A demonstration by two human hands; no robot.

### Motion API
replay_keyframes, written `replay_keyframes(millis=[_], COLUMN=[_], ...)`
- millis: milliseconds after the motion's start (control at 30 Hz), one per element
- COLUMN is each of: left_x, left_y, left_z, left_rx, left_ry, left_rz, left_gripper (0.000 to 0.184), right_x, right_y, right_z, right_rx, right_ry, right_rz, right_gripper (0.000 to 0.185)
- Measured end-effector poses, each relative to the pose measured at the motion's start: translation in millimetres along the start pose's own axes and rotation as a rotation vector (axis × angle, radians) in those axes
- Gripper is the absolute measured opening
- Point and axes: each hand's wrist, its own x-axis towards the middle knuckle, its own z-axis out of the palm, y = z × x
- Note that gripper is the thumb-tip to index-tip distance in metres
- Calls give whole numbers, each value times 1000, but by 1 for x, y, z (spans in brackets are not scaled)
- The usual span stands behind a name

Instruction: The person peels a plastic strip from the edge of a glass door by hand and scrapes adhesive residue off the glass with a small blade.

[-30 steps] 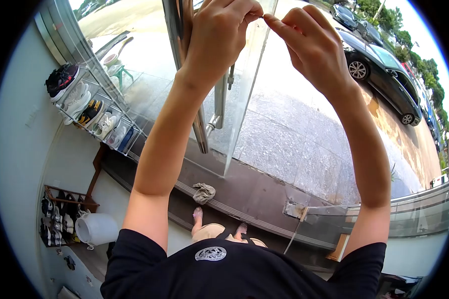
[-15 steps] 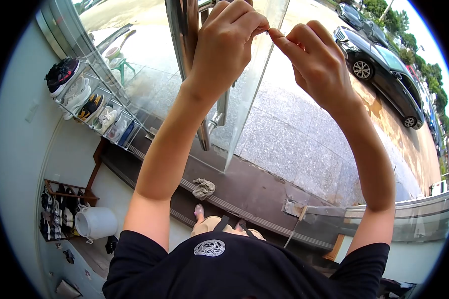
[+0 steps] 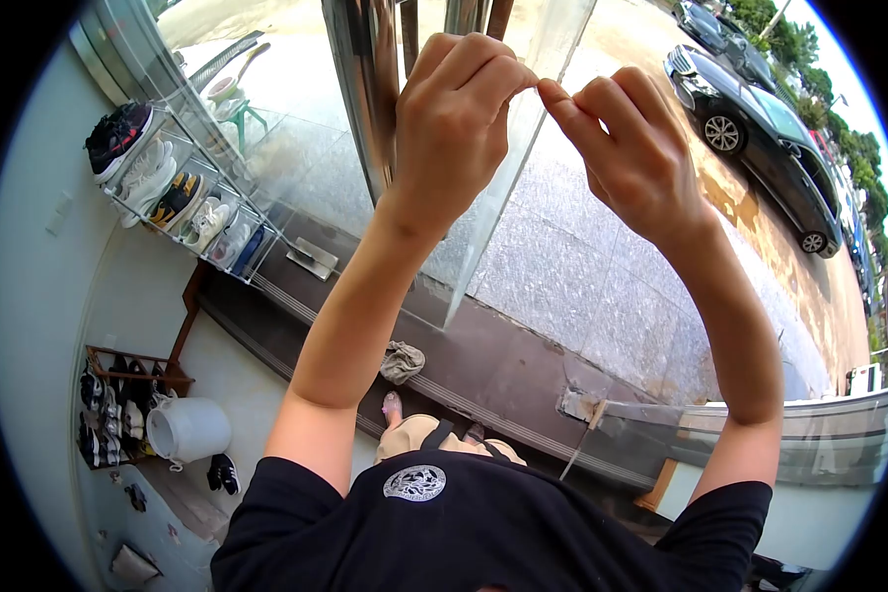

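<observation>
Both my arms are raised in front of an open glass door (image 3: 479,247). My left hand (image 3: 454,128) is closed in a pinch, beside the door's long metal handle (image 3: 355,89). My right hand (image 3: 631,148) is also pinched closed, its index finger and thumb curled together. The fingertips of the two hands meet near the glass door's upright edge. Whatever lies between them is too small or too hidden to make out.
A rack of shoes (image 3: 178,197) stands left of the doorway. A white bucket (image 3: 189,431) sits by a lower shoe shelf (image 3: 118,405). A crumpled cloth (image 3: 402,362) lies on the dark step (image 3: 503,365). Outside is a black car (image 3: 760,148).
Both hands have come slightly lower in view, still pinched together at the fingertips. My left forearm has shifted right, uncovering a flat metal trowel-like thing on the step.
</observation>
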Motion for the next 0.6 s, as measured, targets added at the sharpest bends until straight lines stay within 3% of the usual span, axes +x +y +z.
replay_keyframes(millis=[367,600], left_x=[-21,-51], left_y=[9,15], left_z=[2,4], left_rx=[60,60], left_ry=[-15,-11], left_rz=[-56,-144], left_gripper=[10,13], right_x=[-15,-27], right_y=[-8,-27], right_z=[6,15], right_rx=[27,55], right_ry=[-13,-68], right_rz=[-14,6], right_gripper=[19,28])
